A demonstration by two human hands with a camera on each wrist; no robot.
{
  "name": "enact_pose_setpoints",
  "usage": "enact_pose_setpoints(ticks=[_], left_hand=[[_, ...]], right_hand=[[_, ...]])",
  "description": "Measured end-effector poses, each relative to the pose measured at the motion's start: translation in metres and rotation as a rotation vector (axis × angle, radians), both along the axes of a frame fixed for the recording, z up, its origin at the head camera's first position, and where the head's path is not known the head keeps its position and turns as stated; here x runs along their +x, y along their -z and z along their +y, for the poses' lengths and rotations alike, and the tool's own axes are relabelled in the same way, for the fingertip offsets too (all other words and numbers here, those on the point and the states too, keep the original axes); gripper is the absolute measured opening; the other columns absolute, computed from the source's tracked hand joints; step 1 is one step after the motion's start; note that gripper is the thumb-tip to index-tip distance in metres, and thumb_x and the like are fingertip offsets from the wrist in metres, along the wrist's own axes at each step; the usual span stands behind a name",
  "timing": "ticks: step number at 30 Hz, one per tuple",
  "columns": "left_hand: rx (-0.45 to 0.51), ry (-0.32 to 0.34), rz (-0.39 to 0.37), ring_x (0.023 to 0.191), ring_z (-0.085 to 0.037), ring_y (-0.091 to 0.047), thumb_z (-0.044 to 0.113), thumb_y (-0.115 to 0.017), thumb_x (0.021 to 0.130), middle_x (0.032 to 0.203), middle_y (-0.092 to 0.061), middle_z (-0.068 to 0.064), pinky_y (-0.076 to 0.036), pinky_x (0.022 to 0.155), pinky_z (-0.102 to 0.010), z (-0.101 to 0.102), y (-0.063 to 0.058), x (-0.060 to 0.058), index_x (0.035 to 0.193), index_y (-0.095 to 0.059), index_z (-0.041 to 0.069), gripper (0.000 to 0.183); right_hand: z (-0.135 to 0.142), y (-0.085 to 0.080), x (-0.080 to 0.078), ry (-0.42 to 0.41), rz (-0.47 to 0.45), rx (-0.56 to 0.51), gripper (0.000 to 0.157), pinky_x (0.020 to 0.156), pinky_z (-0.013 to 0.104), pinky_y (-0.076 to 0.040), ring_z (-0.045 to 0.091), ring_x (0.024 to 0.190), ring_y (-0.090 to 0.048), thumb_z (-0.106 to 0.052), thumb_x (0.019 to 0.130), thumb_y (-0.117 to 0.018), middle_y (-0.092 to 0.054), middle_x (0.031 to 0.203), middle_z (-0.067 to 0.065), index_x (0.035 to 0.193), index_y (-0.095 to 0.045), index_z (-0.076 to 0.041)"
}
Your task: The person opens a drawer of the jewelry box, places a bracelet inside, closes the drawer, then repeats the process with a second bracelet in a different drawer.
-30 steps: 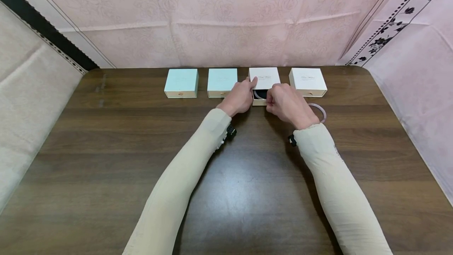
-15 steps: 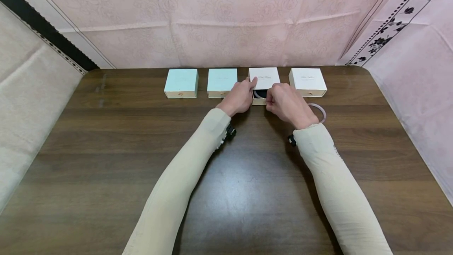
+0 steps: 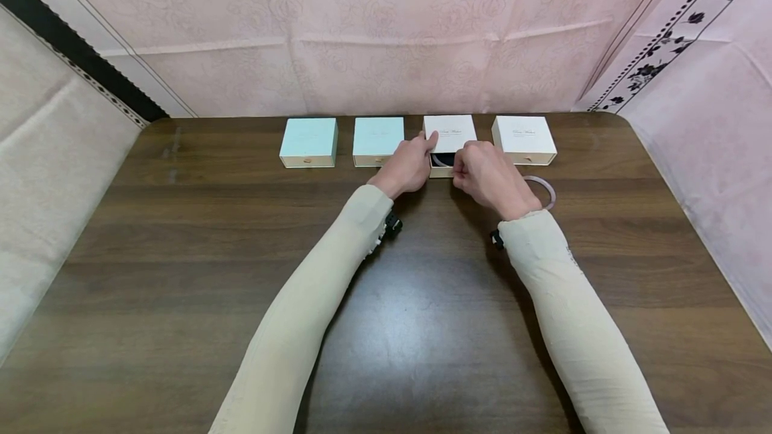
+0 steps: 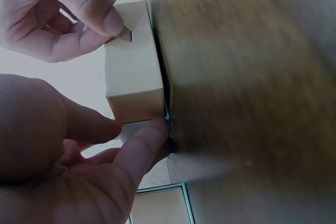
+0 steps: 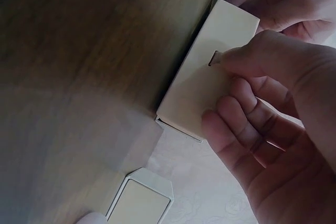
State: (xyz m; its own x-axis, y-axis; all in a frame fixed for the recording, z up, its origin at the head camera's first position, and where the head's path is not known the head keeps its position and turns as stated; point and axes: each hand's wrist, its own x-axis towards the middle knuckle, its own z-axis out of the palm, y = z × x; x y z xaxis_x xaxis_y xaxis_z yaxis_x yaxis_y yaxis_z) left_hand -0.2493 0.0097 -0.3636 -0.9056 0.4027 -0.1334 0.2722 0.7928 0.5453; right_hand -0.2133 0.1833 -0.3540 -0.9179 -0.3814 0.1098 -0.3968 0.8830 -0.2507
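A white drawer box (image 3: 449,132) stands third from the left, its drawer (image 3: 441,173) pulled partway out. Inside the drawer shows a dark lining with a pale curved band, partly covered by my right hand (image 3: 490,176). That hand pinches the small pull tab (image 5: 215,57) on the cream drawer front (image 5: 191,90) between thumb and finger, the other fingers curled below. My left hand (image 3: 410,166) holds the box's left side; in the left wrist view its fingertips (image 4: 157,127) are at the sleeve's edge just behind the drawer.
Two mint-green drawer boxes stand left, the outer green box (image 3: 309,141) and the inner green box (image 3: 378,136). Another white box (image 3: 525,139) is at right. A pale purple ring-shaped band (image 3: 549,189) lies on the brown table (image 3: 386,327), partly behind my right wrist. Pink cloth (image 3: 386,32) hangs behind.
The drawer front has shifted very slightly inward toward the box, with my right hand still on its tab. My left hand stays in place.
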Motion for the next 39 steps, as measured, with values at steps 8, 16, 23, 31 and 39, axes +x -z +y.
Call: enact_pose_setpoints(ticks=[8, 16, 23, 31, 39], left_hand=[[0.011, -0.001, -0.007, 0.152, -0.029, -0.034, 0.015, -0.031, 0.111, 0.170, -0.020, -0.018, -0.035, 0.121, -0.037, -0.0003, -0.0001, 0.0013, 0.164, -0.023, 0.017, 0.054], [0.030, 0.003, 0.012, 0.152, -0.032, -0.033, 0.018, -0.032, 0.111, 0.169, -0.019, -0.021, -0.036, 0.120, -0.038, -0.0013, 0.0004, 0.0028, 0.163, -0.023, 0.015, 0.053], [0.022, 0.015, 0.032, 0.147, -0.034, -0.041, 0.021, -0.033, 0.111, 0.168, -0.021, -0.023, -0.040, 0.116, -0.038, -0.0012, 0.0017, 0.0024, 0.163, -0.024, 0.014, 0.053], [0.014, 0.014, 0.020, 0.153, -0.035, -0.030, 0.027, -0.038, 0.112, 0.168, -0.021, -0.023, -0.031, 0.124, -0.040, -0.0004, 0.0024, 0.0011, 0.163, -0.024, 0.013, 0.055], [0.007, 0.006, -0.001, 0.154, -0.039, -0.026, 0.033, -0.040, 0.111, 0.169, -0.018, -0.021, -0.027, 0.125, -0.041, 0.0000, 0.0015, 0.0004, 0.164, -0.022, 0.013, 0.058]], right_hand=[[0.0000, 0.0006, 0.0003, 0.005, 0.010, -0.006, 0.009, 0.078, 0.040, -0.055, 0.026, 0.087, -0.067, 0.000, 0.084, -0.068, -0.069, 0.090, 0.010, 0.081, -0.075, -0.005], [-0.0003, 0.0021, -0.0003, 0.008, 0.021, -0.014, 0.010, 0.076, 0.039, -0.054, 0.025, 0.085, -0.066, 0.000, 0.085, -0.068, -0.069, 0.089, 0.009, 0.079, -0.075, -0.005], [-0.0001, 0.0027, -0.0010, 0.001, 0.026, -0.029, 0.011, 0.077, 0.039, -0.054, 0.025, 0.085, -0.066, 0.002, 0.082, -0.066, -0.068, 0.087, 0.010, 0.078, -0.074, -0.005], [-0.0001, 0.0034, -0.0015, 0.011, 0.016, -0.039, 0.012, 0.077, 0.038, -0.054, 0.025, 0.086, -0.065, 0.003, 0.083, -0.065, -0.067, 0.088, 0.010, 0.079, -0.074, -0.005], [-0.0003, 0.0037, -0.0019, 0.014, 0.023, -0.041, 0.011, 0.077, 0.039, -0.054, 0.025, 0.086, -0.065, 0.002, 0.084, -0.065, -0.067, 0.088, 0.010, 0.080, -0.074, -0.004]])
